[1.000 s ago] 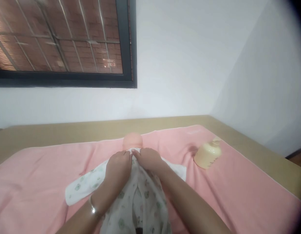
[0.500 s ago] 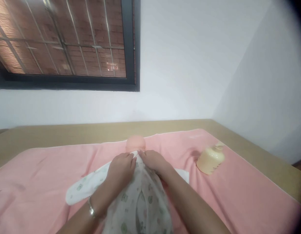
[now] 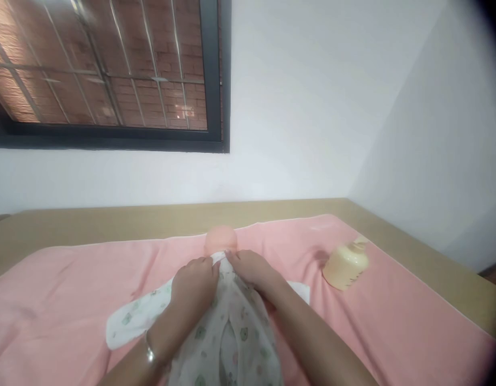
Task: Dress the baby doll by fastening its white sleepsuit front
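Note:
A white baby garment with small green prints [image 3: 232, 327] lies over a baby doll, whose bald head [image 3: 220, 239] shows beyond the collar. My left hand [image 3: 195, 284], a silver bangle on its wrist, is closed on the left side of the garment's neckline. Opposite it, my right hand [image 3: 252, 268] pinches the neckline's right side, thumb and fingers close to the doll's chin area. One sleeve [image 3: 137, 316] stretches out flat to the left; a bit of the other [image 3: 299, 291] shows past my right forearm. The doll's body is hidden under the cloth.
A pale yellow baby bottle [image 3: 345, 265] lies tilted on the pink blanket [image 3: 392, 321] to the right. Under the blanket is a tan surface [image 3: 288, 210] that meets a white wall [image 3: 296, 107]. A barred window [image 3: 111, 69] is at upper left.
My left hand has shifted slightly left along the neckline, and the hands are a little farther apart. The doll's head sits slightly farther left in view. Both hands keep their grip.

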Demonstrator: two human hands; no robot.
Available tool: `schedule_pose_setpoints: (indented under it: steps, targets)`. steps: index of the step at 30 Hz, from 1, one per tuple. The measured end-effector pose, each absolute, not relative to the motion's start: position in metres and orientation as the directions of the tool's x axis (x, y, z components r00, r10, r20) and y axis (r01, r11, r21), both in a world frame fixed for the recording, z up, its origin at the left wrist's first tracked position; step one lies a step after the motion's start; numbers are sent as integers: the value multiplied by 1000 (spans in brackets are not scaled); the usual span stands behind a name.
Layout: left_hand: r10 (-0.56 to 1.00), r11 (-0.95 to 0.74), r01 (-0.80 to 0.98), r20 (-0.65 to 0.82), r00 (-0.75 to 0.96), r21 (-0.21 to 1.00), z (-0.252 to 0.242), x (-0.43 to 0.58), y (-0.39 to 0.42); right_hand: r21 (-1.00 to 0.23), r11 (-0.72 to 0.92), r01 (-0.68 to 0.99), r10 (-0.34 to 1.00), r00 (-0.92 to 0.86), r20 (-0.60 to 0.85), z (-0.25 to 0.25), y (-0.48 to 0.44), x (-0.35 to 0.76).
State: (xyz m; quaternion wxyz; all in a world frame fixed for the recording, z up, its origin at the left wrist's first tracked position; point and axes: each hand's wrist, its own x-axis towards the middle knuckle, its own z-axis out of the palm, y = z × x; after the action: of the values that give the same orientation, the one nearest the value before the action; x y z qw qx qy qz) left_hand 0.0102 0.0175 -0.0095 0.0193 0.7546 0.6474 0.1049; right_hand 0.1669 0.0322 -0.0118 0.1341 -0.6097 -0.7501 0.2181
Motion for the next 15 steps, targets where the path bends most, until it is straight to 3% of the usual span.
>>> schedule_pose_setpoints:
  steps: [7,12,15]
  targets:
    - [974,-213,928,-2,225,306,-10,-3,32,-361,275,891,961,-268,69,1,8,154]
    - [981,-167,984,110,160,57,-8,8,15,-418,157,895,984,-178,-10,-15,29,161]
    - [977,-182,981,127,173,67,-10,10,13,-429,180,885,980,-200,0,-21,33,164]
